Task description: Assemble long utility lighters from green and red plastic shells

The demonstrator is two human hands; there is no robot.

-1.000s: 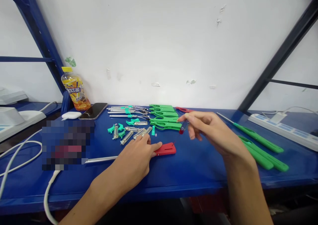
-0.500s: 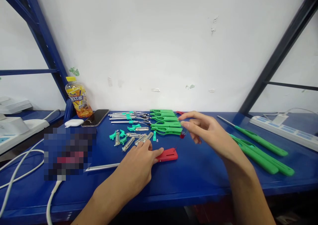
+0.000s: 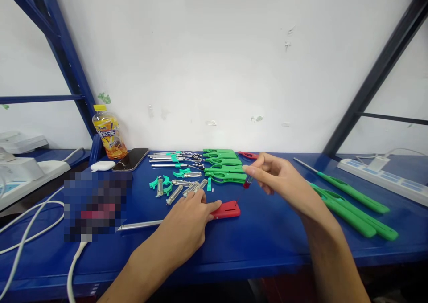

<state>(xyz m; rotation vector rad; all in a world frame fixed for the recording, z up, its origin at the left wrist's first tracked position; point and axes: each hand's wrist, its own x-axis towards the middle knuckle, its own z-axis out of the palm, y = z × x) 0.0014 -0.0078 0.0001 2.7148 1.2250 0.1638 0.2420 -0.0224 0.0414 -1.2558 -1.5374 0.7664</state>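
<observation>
My left hand [image 3: 187,223] rests flat on the blue bench, fingers stretched, its fingertips pressing the left end of a red plastic lighter shell [image 3: 226,210] with a long metal tube [image 3: 140,225]. My right hand [image 3: 281,180] hovers just right of it and pinches a small clear cylinder with a red end [image 3: 248,181] between thumb and forefinger, held just above the bench. Behind it lie stacked green shells [image 3: 224,165] and one red shell [image 3: 248,155].
Metal tubes [image 3: 170,158] and small teal and silver parts [image 3: 174,185] lie mid-bench. Long green lighters [image 3: 351,205] lie at the right, a power strip [image 3: 384,178] beyond. A bottle [image 3: 109,133], phone [image 3: 130,159], white case [image 3: 103,165] and cables [image 3: 30,231] sit left.
My right hand has kept the small cylinder pinched and shifted only slightly over the green shells. My left hand stays on the red shell. The camera view has tilted a little.
</observation>
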